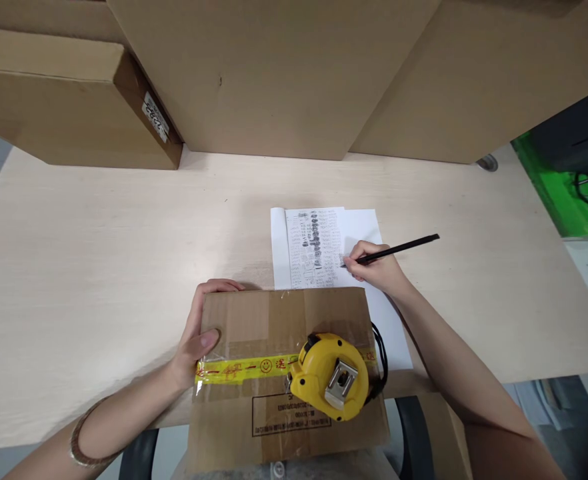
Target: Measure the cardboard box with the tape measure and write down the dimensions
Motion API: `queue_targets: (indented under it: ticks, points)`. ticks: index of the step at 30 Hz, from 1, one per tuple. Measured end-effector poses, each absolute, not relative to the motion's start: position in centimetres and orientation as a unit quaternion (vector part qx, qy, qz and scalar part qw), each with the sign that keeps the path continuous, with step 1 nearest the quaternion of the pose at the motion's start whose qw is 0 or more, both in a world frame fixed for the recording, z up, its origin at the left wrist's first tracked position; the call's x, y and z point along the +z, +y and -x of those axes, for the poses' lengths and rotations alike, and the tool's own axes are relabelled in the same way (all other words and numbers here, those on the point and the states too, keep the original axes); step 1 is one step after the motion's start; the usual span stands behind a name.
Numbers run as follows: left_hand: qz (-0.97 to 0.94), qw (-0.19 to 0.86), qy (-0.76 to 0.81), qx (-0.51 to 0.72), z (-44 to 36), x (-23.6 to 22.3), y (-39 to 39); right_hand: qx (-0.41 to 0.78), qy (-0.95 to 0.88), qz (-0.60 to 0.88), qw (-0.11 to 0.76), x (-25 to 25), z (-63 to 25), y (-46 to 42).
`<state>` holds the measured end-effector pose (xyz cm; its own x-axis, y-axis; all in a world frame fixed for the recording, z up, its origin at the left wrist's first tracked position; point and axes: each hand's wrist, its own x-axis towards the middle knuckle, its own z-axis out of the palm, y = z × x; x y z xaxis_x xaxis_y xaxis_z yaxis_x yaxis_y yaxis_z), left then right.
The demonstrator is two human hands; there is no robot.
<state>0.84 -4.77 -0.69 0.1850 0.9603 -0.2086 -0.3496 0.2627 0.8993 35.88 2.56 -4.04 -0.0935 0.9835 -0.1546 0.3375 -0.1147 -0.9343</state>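
My right hand (377, 269) is closed on a black pen (399, 249), its tip resting on a white sheet of paper (361, 225) beside a narrow printed list (315, 248). My left hand (199, 332) grips the left edge of a small cardboard box (254, 320) sealed with yellow tape (239, 368), thumb on top and fingers curled over the far corner. A yellow tape measure (331, 375) lies on top of the box, metal clip facing up. The box overhangs the near table edge towards me.
Large cardboard boxes (274, 73) stand along the back of the light wooden table (99, 253), with a smaller labelled box (74, 107) at the back left. A green object (564, 187) sits beyond the right table edge. A chair armrest (414, 427) shows below.
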Motion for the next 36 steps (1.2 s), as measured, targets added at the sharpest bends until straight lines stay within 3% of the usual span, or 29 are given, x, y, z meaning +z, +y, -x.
queue_targets:
  ticks: [36]
  points:
    - [-0.375,0.67,0.403,0.498,-0.79,-0.9,-4.69,0.459,-0.571,0.591,0.337,-4.24,-36.14,2.65]
